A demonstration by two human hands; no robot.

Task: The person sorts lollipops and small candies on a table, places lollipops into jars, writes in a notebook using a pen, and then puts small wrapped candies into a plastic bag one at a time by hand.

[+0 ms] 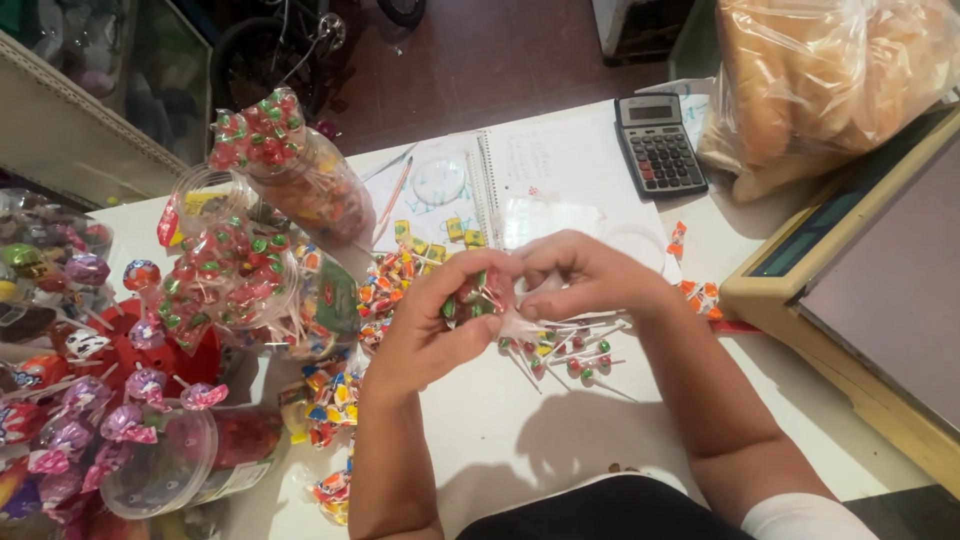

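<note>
Clutching a small bunch of wrapped lollipops (pixel 468 298), the left hand (pixel 440 325) is curled tight around their glossy red and green heads, while the right hand (pixel 585 275) pinches a bit of thin clear plastic wrap (pixel 520 322) between thumb and fingers right beside them. Both hands meet over the middle of the white table (pixel 520 430).

Just under them lie more loose lollipops (pixel 570 355), thin white sticks fanned toward the near edge. To the left, small square candies (pixel 385 285) in crinkly bright wrappers trail down toward the near edge.

Further left stand clear plastic jars (pixel 320 195), round and ribbed, one tipped with red and green lollipops bunched at its mouth; another jar (pixel 175 465) lies on its side at the near left corner beside pink foil-wrapped pops (pixel 100 420).

Behind the hands a spiral notebook (pixel 530 180) lies open, a grey calculator (pixel 658 145) beyond it near the far edge. A bag of bread loaves (pixel 820 80) sits at the far right corner, a flat-topped scale (pixel 870 290) along the right edge. Bare tabletop shows between the forearms.
</note>
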